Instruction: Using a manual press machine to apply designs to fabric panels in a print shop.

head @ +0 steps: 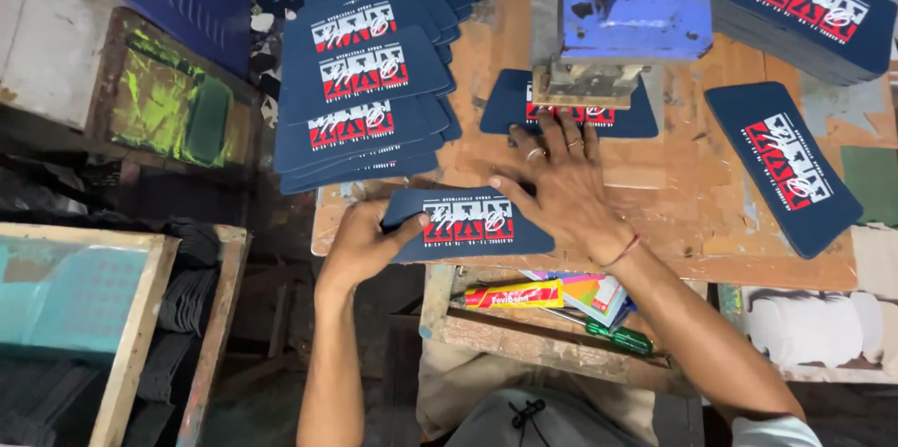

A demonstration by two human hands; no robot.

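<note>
Seen from above, a left hand grips the left end of a navy printed fabric panel at the near edge of a worn wooden table. The right hand lies on the panel, fingers spread wide. A blue press, cut off at the top, partly hides another panel.
</note>
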